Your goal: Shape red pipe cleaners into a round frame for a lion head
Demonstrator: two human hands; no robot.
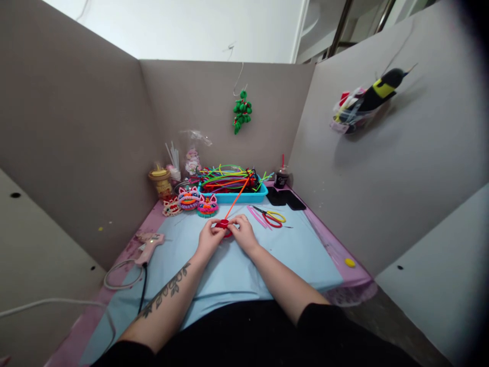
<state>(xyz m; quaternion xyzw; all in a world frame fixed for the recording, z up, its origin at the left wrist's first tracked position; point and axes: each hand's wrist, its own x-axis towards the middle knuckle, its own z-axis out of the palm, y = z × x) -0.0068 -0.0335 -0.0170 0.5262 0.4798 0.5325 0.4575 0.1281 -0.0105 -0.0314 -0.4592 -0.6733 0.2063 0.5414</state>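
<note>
Between my two hands, over the blue cloth (237, 280), is a small red fuzzy piece (222, 223), seemingly bent from pipe cleaner. My left hand (209, 238) pinches its left side, and my right hand (244, 235) pinches the right side. An orange pipe cleaner (236, 200) slants up from the red piece toward the tray; whether it is joined there is hidden by my fingers. To the right of my right hand lie pink pipe cleaner strips (258, 217) and scissors (272, 219) with red and yellow handles.
A blue tray (234, 198) full of coloured pipe cleaners stands behind my hands. Several fuzzy animal faces (208, 206) sit left of it. A pink glue gun (150, 248) with its cord lies at the left. Black phone-like slabs (286, 198) and a drink cup (281, 178) are back right.
</note>
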